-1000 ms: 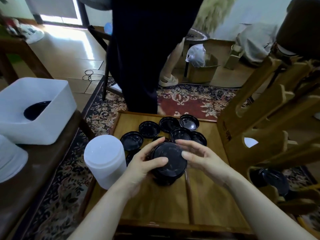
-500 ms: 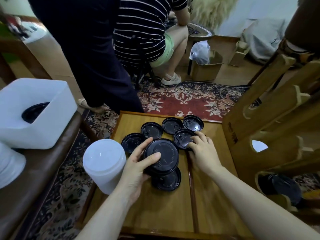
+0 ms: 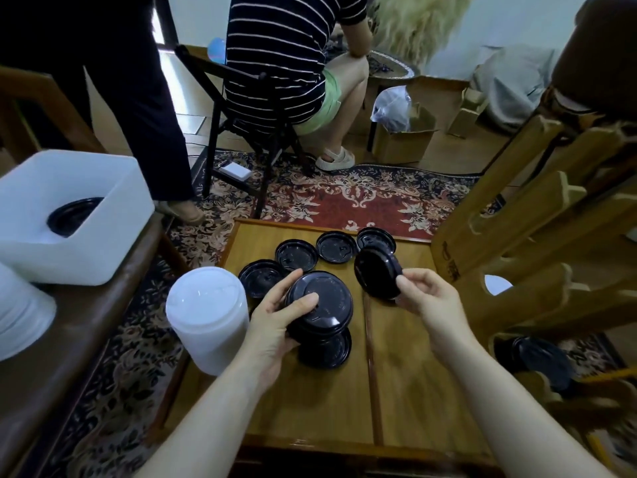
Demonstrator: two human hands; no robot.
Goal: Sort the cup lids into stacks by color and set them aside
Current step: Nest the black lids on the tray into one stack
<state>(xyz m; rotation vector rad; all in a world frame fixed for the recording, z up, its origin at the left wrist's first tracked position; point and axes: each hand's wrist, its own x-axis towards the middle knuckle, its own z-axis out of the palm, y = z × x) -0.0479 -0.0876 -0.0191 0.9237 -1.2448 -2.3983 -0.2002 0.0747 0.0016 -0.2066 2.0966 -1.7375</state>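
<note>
My left hand [image 3: 275, 319] grips a stack of black cup lids [image 3: 324, 305] above the small wooden table [image 3: 406, 391], thumb on top. Just to its right, my right hand [image 3: 424, 298] pinches a single black lid [image 3: 377, 276] by its rim, tilted on edge. Under the stack another black lid [image 3: 327, 350] lies flat. Several more black lids lie at the table's far side, among them one [image 3: 296, 255], a second [image 3: 336, 246] and a third [image 3: 375, 238]. A tall stack of white lids [image 3: 208, 315] stands at the table's left edge.
A white bin [image 3: 79, 243] holding a black lid sits on a brown bench at left. A wooden chair frame [image 3: 537, 208] rises at right, with black lids [image 3: 537, 357] below it. One person sits on a black chair and another stands beyond the table on a patterned rug.
My right hand went to the far lids, picked one up and lifted it tilted. My left hand kept hold of the black stack. The standing person moved left.
</note>
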